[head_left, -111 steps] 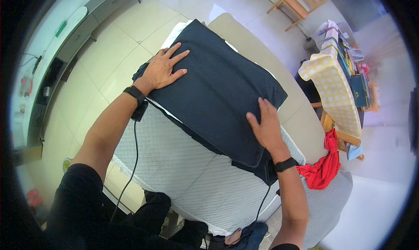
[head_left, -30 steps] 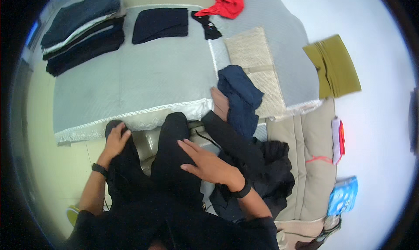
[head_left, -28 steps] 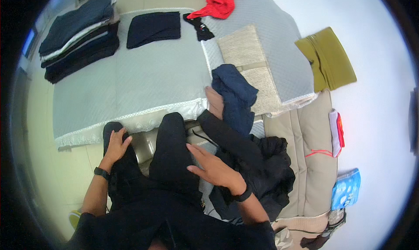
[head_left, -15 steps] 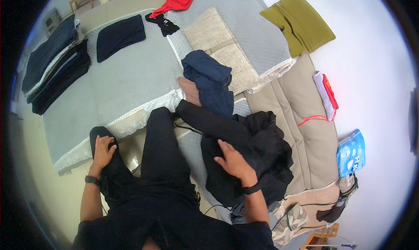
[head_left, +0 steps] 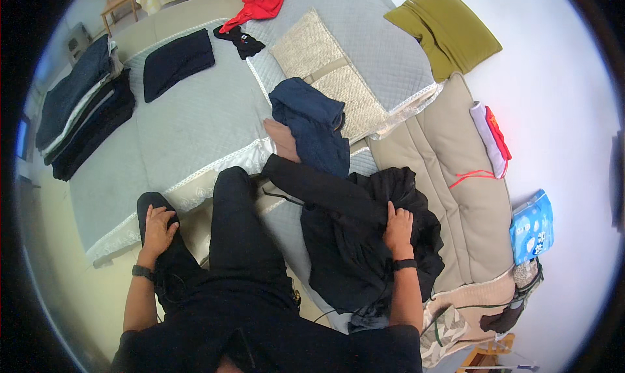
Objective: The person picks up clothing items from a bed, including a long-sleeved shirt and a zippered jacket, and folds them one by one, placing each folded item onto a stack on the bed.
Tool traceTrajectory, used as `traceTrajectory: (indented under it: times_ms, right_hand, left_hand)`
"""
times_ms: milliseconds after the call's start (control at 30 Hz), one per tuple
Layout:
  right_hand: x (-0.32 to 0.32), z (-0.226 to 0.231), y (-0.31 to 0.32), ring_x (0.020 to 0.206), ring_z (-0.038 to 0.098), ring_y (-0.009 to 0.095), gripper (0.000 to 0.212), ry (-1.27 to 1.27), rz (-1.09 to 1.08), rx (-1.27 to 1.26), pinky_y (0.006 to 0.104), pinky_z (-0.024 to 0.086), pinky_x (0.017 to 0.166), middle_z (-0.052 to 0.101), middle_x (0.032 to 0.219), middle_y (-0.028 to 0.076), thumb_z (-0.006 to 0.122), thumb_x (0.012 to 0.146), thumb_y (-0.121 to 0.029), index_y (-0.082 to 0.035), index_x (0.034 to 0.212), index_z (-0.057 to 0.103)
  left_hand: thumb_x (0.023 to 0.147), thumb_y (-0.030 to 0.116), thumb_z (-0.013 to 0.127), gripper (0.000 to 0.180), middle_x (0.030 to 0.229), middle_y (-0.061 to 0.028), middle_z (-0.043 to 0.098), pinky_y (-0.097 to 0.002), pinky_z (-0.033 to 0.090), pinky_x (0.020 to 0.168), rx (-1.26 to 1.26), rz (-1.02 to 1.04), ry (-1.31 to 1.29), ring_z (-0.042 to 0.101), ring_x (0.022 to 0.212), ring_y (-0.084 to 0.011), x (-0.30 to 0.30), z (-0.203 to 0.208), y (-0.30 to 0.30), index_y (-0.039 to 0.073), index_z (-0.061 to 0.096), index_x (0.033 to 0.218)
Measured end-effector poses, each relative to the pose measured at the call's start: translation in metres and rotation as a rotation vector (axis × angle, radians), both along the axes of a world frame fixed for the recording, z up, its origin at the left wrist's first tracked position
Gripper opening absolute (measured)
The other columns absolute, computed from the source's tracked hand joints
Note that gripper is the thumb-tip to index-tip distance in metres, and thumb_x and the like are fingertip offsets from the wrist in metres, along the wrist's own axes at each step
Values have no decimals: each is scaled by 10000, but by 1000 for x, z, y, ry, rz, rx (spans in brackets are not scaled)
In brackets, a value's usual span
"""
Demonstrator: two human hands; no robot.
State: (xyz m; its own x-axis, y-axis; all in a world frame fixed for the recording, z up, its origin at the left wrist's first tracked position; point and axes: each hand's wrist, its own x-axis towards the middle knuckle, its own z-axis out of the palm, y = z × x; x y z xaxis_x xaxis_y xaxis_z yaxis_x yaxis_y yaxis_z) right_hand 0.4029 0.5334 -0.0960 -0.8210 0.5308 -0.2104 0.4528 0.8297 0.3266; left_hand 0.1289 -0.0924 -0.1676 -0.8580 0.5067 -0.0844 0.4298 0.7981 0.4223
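Observation:
My left hand (head_left: 158, 231) rests on my left knee with its fingers apart, holding nothing. On the seat to my right lies a crumpled black long-sleeved garment (head_left: 345, 262), one sleeve stretched toward my right knee and a thin black cord beside it. My right hand (head_left: 398, 233) is on the right part of this garment, its fingers bent and closed on the cloth. Just beyond the sleeve, a bunched navy garment (head_left: 312, 125) overlaps a brownish-pink cloth (head_left: 282, 140).
Folded dark clothes (head_left: 84, 112) are stacked at the far left, near a folded black garment (head_left: 179, 63). A red garment (head_left: 260, 1) and a small black one (head_left: 244, 44) lie farther back. An olive cushion (head_left: 449, 34), beige cushion (head_left: 312, 47) and blue packet (head_left: 532, 226) are around the sofa.
My right hand has moved right and a little away from me over the black garment, and its spread fingers have closed on the cloth. My left hand stays on the knee.

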Motion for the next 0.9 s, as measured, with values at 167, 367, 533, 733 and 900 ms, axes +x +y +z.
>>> traceTrajectory:
  times_ms: [167,367,533,733,900]
  right_hand:
    - [13,-11,7,1034,644,373,271,40,-51,-43,485,529,934,708,971,172,685,807,-81,-50,1073,725]
    - [12,30,0,944,641,428,208,406,-19,-169,515,542,859,700,957,225,679,740,-30,-9,945,707]
    - [-11,92,7,993,636,468,347,643,19,-174,521,524,884,689,1012,271,604,723,18,27,1053,710]
    - [-50,175,-17,1002,665,458,459,1002,2,-120,496,521,931,712,1017,274,505,715,82,38,1127,703]
    - [-88,256,-48,1096,691,252,499,1520,124,-325,351,510,1013,734,1183,153,467,814,133,80,1273,656]
  left_hand:
    - [868,166,733,341,1173,-183,700,-543,219,1254,7,-2,2,569,1284,-347,-2,9,8,7,722,1169]
    - [868,184,737,341,1174,-196,698,-550,221,1249,-5,6,-55,568,1285,-353,-5,2,1,6,726,1158]
    - [877,223,729,318,1139,-168,705,-583,214,1237,33,-2,-130,582,1242,-341,-15,-16,-13,27,725,1127]
    - [907,259,713,334,999,-135,730,-631,212,1207,66,3,-328,666,1076,-328,-25,-2,-11,23,707,1143]
    - [919,273,713,410,1033,-173,746,-473,508,987,72,42,-393,713,975,-355,-37,7,-14,-19,672,1205]
